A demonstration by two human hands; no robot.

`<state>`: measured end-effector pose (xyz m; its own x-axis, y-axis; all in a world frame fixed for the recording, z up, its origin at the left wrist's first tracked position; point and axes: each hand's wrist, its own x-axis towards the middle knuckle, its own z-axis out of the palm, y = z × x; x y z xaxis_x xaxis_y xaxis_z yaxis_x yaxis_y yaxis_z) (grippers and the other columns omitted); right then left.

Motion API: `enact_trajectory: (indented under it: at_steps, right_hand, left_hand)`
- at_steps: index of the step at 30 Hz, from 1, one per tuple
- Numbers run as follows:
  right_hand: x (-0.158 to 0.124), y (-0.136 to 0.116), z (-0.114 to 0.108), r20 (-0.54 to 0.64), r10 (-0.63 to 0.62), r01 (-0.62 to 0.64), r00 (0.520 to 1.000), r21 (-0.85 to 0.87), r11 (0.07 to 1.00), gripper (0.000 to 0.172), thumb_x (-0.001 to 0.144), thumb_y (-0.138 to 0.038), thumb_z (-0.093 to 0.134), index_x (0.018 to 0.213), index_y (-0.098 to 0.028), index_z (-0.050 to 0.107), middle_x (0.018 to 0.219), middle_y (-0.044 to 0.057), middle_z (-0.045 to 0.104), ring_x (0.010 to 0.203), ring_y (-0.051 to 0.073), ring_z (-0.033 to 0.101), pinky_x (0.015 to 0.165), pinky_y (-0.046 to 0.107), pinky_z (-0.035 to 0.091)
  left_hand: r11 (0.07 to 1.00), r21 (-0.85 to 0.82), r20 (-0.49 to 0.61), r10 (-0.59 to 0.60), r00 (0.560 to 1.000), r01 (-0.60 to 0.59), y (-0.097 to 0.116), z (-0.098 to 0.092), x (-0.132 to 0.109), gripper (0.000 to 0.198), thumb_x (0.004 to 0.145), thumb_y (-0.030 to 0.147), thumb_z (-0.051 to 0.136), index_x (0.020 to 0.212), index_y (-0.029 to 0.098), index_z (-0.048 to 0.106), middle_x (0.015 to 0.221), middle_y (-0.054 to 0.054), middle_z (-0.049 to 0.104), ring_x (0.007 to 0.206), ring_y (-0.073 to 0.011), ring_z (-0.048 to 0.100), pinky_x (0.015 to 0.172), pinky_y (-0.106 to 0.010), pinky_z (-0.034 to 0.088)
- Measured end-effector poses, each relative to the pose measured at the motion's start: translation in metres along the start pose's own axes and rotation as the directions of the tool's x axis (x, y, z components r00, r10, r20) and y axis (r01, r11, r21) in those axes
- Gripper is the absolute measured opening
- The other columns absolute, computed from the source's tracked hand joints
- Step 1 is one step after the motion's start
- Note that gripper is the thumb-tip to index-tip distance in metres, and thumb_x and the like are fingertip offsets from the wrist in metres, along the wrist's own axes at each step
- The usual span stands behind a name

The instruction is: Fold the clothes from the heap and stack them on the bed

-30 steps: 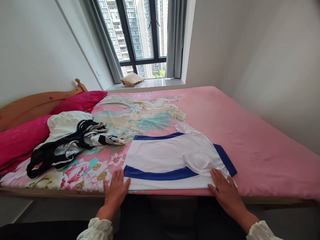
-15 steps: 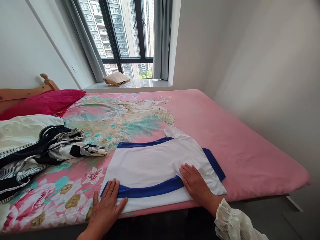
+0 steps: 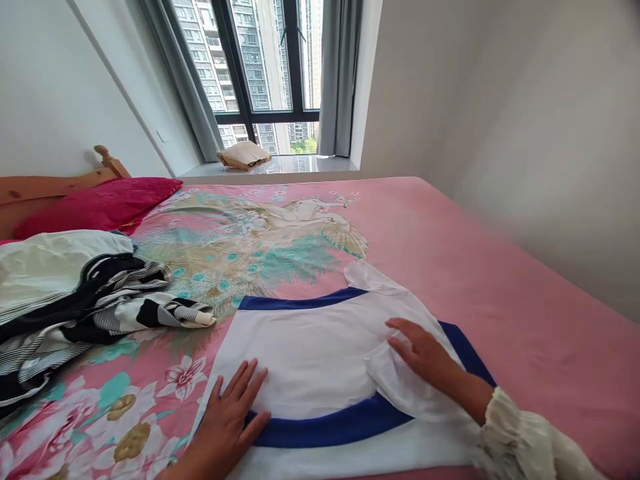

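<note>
Shirt (image 3: 310, 347): white, blue-banded, flat at near edge of pink bed (image 3: 500, 280).
Left hand (image 3: 230, 420): open palm pressing its hem.
Right hand (image 3: 425, 353): grip open, flat on the sleeve (image 3: 400, 390).
Progress: sleeve folded in; body apparently unfolded.

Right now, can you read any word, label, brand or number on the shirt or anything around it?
None readable.
The white-and-blue shirt shows no print or tag.
The floral bedspread and the striped clothes carry patterns only, no lettering.
</note>
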<state>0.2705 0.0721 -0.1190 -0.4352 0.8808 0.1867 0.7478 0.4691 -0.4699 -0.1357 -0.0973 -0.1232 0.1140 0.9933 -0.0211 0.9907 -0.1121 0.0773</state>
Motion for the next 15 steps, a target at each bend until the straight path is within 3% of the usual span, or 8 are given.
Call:
enact_trajectory:
  at_steps: [2,5,7,9,11,13,15]
  right_hand:
    - [0.037,0.016,-0.007,-0.064,-0.003,0.0,0.998,-0.056,0.998,0.043,0.089,-0.04,0.041,0.122,-0.017,0.057,0.125,0.012,0.058,0.118,0.026,0.052,0.102,0.044,0.041]
    - [0.091,0.022,-0.003,-0.068,-0.049,0.037,0.997,-0.172,0.984,0.043,0.086,-0.029,0.042,0.125,-0.015,0.054,0.132,0.013,0.053,0.126,0.028,0.044,0.105,0.049,0.036]
    - [0.115,0.017,0.008,-0.027,-0.183,0.175,0.983,-0.178,0.968,0.042,0.087,-0.022,0.039,0.125,-0.014,0.054,0.133,0.012,0.052,0.129,0.026,0.04,0.107,0.048,0.033]
    - [0.129,0.013,0.022,0.05,-0.377,0.381,0.925,-0.119,0.917,0.039,0.088,-0.017,0.036,0.122,-0.016,0.055,0.13,0.009,0.055,0.129,0.021,0.041,0.108,0.043,0.034]
    - [0.136,0.018,0.036,0.102,-0.484,0.491,0.869,-0.056,0.869,0.037,0.089,-0.017,0.036,0.121,-0.018,0.056,0.128,0.007,0.057,0.127,0.019,0.043,0.108,0.041,0.035]
    - [0.143,0.032,0.045,0.04,-0.409,0.41,0.912,-0.04,0.911,0.036,0.09,-0.022,0.037,0.121,-0.02,0.055,0.129,0.008,0.056,0.126,0.02,0.044,0.107,0.042,0.035]
    - [0.157,0.05,0.045,-0.09,-0.138,0.137,0.986,-0.017,0.99,0.039,0.089,-0.025,0.037,0.125,-0.019,0.052,0.133,0.01,0.051,0.127,0.023,0.042,0.108,0.045,0.032]
  left_hand:
    - [1.0,0.001,-0.025,-0.029,0.999,0.029,-0.016,-0.018,0.032,0.051,0.091,0.046,0.036,0.14,0.033,0.036,0.15,-0.004,0.033,0.138,-0.0242,0.029,0.11,-0.051,0.027]
    - [0.999,0.009,-0.05,-0.053,0.997,0.054,-0.039,-0.031,0.091,0.049,0.092,0.042,0.033,0.138,0.027,0.041,0.151,-0.006,0.032,0.14,-0.0232,0.025,0.111,-0.048,0.025]
    - [0.997,0.02,-0.043,-0.078,0.996,0.079,-0.051,-0.027,0.128,0.049,0.092,0.041,0.035,0.139,0.026,0.041,0.152,-0.006,0.028,0.141,-0.0245,0.022,0.112,-0.051,0.019]
    - [0.992,0.03,-0.017,-0.121,0.993,0.121,-0.059,-0.016,0.155,0.05,0.09,0.041,0.037,0.139,0.027,0.04,0.153,-0.007,0.026,0.141,-0.0256,0.02,0.113,-0.055,0.014]
    - [0.986,0.027,-0.012,-0.165,0.986,0.165,-0.065,-0.001,0.17,0.052,0.09,0.042,0.036,0.14,0.028,0.038,0.153,-0.005,0.026,0.142,-0.0251,0.02,0.113,-0.055,0.011]
    - [0.983,0.014,-0.052,-0.183,0.982,0.184,-0.069,0.012,0.175,0.054,0.09,0.045,0.035,0.142,0.029,0.034,0.153,-0.003,0.026,0.142,-0.0234,0.02,0.113,-0.053,0.01]
    - [0.984,0.005,-0.111,-0.177,0.978,0.179,-0.072,0.022,0.174,0.056,0.09,0.048,0.034,0.142,0.029,0.033,0.153,-0.002,0.027,0.142,-0.0224,0.02,0.114,-0.051,0.01]
